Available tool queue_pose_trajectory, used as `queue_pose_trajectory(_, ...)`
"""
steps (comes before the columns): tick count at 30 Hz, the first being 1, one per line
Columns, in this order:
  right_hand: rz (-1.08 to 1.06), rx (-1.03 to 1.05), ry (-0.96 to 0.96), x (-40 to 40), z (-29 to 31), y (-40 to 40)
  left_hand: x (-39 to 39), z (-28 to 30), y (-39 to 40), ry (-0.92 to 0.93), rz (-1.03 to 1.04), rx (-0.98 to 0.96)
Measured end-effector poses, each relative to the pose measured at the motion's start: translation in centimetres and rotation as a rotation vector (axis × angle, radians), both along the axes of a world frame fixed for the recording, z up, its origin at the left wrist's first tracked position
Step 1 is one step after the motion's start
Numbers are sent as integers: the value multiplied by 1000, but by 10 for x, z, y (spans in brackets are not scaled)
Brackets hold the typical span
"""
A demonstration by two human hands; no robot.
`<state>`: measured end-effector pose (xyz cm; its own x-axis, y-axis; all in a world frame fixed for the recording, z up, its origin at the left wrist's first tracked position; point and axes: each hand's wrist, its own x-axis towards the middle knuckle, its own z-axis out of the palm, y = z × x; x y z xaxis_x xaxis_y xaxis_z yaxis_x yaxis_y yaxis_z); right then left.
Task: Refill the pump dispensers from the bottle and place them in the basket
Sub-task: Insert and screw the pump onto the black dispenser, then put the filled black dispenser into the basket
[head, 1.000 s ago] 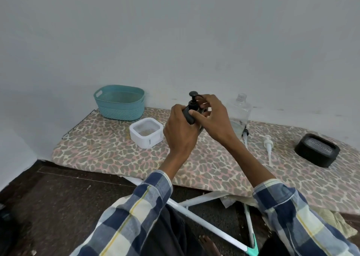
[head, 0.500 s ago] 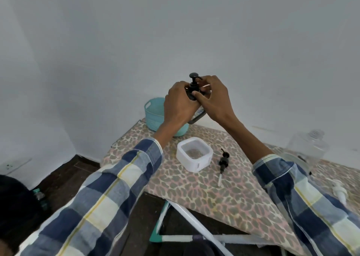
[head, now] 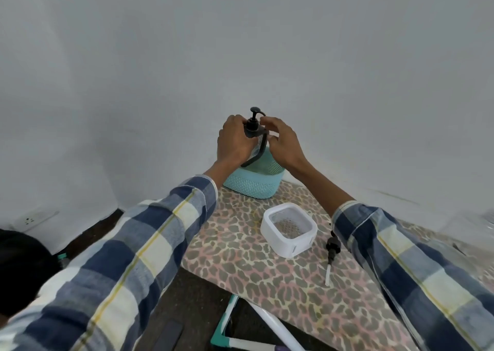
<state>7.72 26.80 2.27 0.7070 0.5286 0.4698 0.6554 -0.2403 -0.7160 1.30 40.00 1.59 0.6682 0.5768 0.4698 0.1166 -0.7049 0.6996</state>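
A pump dispenser (head: 253, 126) with a black pump head and black-edged body is held over the teal basket (head: 254, 186) at the table's far left. My left hand (head: 232, 145) grips its body from the left. My right hand (head: 284, 145) holds it from the right, fingertips curled at the pump's neck. Its lower part is hidden between my hands and the basket's rim. A white square dispenser body (head: 290, 243) stands open on the leopard-print table (head: 240, 265), with a loose black pump (head: 333, 247) lying to its right.
The clear refill bottle (head: 487, 221) is only just visible at the right edge. A grey wall stands close behind the basket. The table's near edge runs diagonally, with white and teal legs (head: 227, 329) and dark floor below. A wall socket (head: 29, 220) is at lower left.
Both hands have carried the dispenser leftward and down until it is over the teal basket. My view has swung left, so the bottle has slid to the right edge.
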Motion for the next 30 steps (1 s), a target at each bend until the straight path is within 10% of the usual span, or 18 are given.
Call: queue_pose_trajectory(30, -5, -209, -222, -8, -57, -59, 15, -58, 2, 146, 346, -55)
